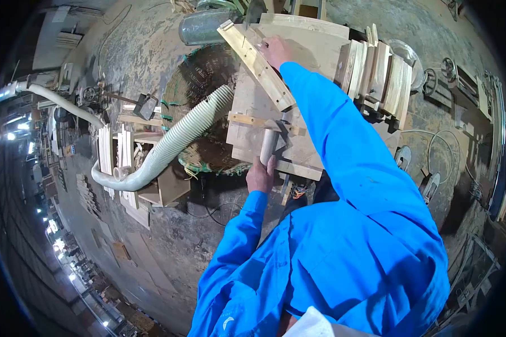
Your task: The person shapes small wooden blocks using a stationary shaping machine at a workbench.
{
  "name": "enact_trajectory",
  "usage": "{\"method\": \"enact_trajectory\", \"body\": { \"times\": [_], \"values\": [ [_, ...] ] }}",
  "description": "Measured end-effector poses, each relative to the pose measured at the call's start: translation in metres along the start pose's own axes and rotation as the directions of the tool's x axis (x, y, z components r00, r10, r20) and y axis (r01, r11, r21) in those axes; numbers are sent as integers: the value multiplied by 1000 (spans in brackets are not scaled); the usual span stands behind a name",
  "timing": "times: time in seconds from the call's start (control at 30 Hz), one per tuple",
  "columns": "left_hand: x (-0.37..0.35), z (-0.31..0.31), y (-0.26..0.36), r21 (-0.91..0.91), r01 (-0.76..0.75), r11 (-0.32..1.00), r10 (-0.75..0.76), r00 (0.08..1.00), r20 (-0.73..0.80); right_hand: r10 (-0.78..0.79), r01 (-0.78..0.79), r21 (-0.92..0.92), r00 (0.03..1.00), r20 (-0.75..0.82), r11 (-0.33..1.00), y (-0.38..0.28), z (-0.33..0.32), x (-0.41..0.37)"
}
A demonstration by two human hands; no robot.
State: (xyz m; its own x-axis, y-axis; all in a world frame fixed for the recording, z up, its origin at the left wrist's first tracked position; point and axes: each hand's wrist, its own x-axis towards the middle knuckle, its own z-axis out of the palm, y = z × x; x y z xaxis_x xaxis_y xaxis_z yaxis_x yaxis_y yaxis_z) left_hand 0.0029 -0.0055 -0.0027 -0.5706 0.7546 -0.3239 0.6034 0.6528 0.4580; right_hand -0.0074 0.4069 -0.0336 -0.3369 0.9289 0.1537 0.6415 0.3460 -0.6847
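My left hand [260, 175] is closed around the near end of a pale round wooden handle [268, 145] that stands on the wooden work table [298, 151]. A thin cross strip [253, 119] lies just beyond the handle. My right arm in a blue sleeve reaches far across the table. My right hand [275, 50] grips a long wooden slat [256, 62] that lies at a slant on a broad curved board [315, 42]. The far end of the slat is near a metal cylinder [202, 25].
A ribbed dust hose [174, 140] curves over a woven basket [199, 78] left of the table. Several curved wooden pieces [379, 76] stand on edge at the right. Wooden boxes and slats [126, 154] sit on the concrete floor. Cables trail at the right.
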Motion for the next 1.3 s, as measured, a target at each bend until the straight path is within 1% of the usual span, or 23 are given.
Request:
{"method": "enact_trajectory", "body": {
  "times": [0.1, 0.23, 0.3, 0.33, 0.37, 0.4, 0.43, 0.5, 0.53, 0.6, 0.63, 0.7, 0.73, 0.8, 0.83, 0.9, 1.0, 1.07, 1.13, 1.23, 1.3],
  "values": [
    [0, 8, -2, 9, -12, 1000, 12, 1000, -14, -43, 43, -24, 999, -15, 999, 4, -5, -1],
    [0, 8, -4, 25, -51, 998, 52, 997, -55, -52, 51, -12, 997, -63, 999, 7, -8, -4],
    [0, 4, -5, -4, -37, 999, 36, 999, -33, -122, 126, 39, 989, -78, 991, 7, -12, -11],
    [-1, 6, -7, -7, -34, 999, 34, 999, -30, -122, 125, 36, 990, -74, 992, 2, -22, -16],
    [-1, 8, -9, 20, -59, 998, 60, 997, -50, -12, 11, 34, 1000, 29, 999, -2, -35, -19],
    [-2, 8, -9, 47, -82, 995, 85, 994, -69, 99, -103, 20, 987, 129, 994, -1, -39, -21],
    [-2, 9, -9, 44, -80, 996, 83, 994, -66, 100, -103, 16, 986, 132, 995, 1, -44, -24],
    [-2, 9, -8, 23, -57, 998, 57, 998, -15, -2, -2, -102, 999, -45, 995, 7, -56, -30],
    [-2, 8, -7, 20, -55, 998, 55, 998, -11, -2, -3, -106, 999, -41, 994, 6, -59, -33],
    [-2, 6, -4, 33, 16, 999, -16, 1000, 18, -120, 116, -153, 993, -15, 981, 6, -64, -38],
    [-3, 5, -3, 30, 18, 999, -18, 1000, 22, -119, 116, -156, 993, -11, 981, 6, -65, -41],
    [-2, 0, -5, 40, 19, 999, -19, 1000, 8, -73, 78, 55, 993, -94, 995, 6, -58, -44],
    [-1, -3, -7, 36, 21, 999, -22, 1000, 9, -75, 79, 52, 993, -90, 995, 8, -52, -47],
    [0, -7, -14, 22, 9, 1000, -9, 1000, 0, 60, -60, -42, 998, -16, 997, 5, -43, -52],
    [-2, -7, -19, -12, -5, 1000, 5, 1000, -8, 58, -59, -46, 998, -13, 997, -1, -40, -56],
    [-9, -7, -25, -5, -11, 1000, 11, 1000, -22, 50, -53, 65, 998, 44, 996, -10, -28, -65],
    [-24, -3, -31, -16, -38, 999, 37, 999, -40, 22, -23, 71, 1000, 15, 997, -11, -13, -69],
    [-33, 3, -32, -33, -58, 998, 57, 997, -46, 32, -32, 75, 999, 12, 997, -10, -12, -68],
    [-40, 3, -31, -4, -2, 1000, 2, 1000, -4, 40, -40, 83, 999, 7, 996, -12, -12, -66],
    [-50, 1, -32, 1, -5, 1000, 5, 1000, -3, 48, -49, 89, 999, 11, 995, -13, -8, -65],
    [-52, -2, -33, -10, 3, 1000, -2, 1000, 8, 30, -27, 89, 999, -34, 996, -14, -2, -59]
  ]
}}
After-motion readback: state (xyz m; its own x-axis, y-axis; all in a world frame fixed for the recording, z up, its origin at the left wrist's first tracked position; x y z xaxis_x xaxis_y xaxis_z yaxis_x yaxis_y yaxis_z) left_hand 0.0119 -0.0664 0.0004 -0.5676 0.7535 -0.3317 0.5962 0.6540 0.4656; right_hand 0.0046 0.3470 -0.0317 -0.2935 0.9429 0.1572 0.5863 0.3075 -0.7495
